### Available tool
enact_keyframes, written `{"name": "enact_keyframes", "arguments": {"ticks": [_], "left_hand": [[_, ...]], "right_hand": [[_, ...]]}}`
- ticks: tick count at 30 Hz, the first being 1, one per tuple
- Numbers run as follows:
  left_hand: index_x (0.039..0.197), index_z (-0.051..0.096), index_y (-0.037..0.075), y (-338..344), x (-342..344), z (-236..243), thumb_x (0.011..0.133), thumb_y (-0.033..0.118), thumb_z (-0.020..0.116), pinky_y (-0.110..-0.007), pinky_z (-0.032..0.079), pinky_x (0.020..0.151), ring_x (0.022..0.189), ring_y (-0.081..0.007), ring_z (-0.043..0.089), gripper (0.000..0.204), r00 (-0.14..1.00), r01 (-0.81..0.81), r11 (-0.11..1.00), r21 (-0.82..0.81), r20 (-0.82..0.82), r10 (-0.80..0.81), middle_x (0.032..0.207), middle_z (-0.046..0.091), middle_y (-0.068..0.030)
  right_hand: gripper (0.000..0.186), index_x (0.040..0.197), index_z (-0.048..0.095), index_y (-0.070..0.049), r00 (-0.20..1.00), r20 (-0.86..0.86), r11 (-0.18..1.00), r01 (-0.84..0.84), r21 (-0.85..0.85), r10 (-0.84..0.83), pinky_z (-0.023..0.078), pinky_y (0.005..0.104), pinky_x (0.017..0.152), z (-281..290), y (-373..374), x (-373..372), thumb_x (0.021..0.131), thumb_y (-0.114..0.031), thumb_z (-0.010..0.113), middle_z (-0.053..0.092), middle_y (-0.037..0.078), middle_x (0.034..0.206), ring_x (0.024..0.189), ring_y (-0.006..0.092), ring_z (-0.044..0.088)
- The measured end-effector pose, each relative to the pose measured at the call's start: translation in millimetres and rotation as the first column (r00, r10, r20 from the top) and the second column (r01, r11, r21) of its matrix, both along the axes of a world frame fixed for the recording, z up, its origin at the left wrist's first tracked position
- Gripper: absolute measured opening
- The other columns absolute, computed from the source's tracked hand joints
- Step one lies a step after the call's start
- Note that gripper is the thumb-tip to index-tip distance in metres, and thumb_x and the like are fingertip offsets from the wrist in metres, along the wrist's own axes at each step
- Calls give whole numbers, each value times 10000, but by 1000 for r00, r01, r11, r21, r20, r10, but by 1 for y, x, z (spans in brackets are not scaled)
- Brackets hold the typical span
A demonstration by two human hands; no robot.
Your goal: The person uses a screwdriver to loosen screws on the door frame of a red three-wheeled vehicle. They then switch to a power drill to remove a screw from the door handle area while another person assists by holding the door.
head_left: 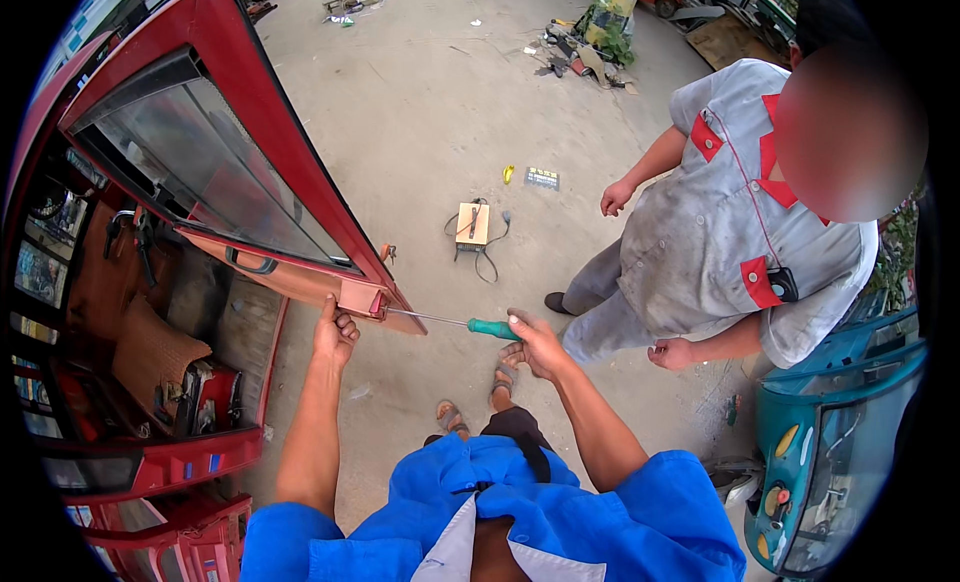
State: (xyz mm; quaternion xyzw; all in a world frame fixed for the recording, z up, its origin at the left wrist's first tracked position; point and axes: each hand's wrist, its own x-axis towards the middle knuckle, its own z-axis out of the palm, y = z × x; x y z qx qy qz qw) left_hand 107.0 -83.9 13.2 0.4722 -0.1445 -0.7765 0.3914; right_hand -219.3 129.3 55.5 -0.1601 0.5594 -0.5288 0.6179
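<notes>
My right hand (538, 344) is closed round the green handle of a screwdriver (490, 328). Its long metal shaft points left, and the tip meets the latch end of an open red vehicle door (345, 172), where a small pinkish-red part shows. At that same corner of the door, my left hand (335, 334) has its index finger laid against the brown inner panel (290, 273) and its other fingers curled at the panel's lower edge. A black pull handle (250, 261) sits farther along the panel. The exact spot under the tip is too small to make out.
To the right stands a person in a grey shirt (690, 222), arms hanging. A boxy device with a cable (473, 223), a yellow item (508, 174) and a dark flat pack (542, 179) lie on the ground. The red cab (170, 452) is at left, a teal vehicle (790, 452) at lower right.
</notes>
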Motion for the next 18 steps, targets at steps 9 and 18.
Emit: {"name": "enact_keyframes", "arguments": {"ticks": [9,18], "left_hand": [[735,439,192,0,1,-6,954,492,586,-259,256,501,505,-86,271,399,1000,5,1000,6,-19,-5,598,287,72],[739,447,194,-1,0,-11,959,496,575,-258,246,493,502,-85,269,394,1000,-3,1000,6,-16,3,597,288,72]], "right_hand": [[570,1409,381,29,999,17,999,34,34,-35,466,266,474,-1,0,2,988,-312,558,593,99,929,586,128,538],[479,1322,467,40,998,-64,998,-3,67,7,451,264,446,1,-8,-4,989,-291,561,627,114,874,551,111,529]]}}
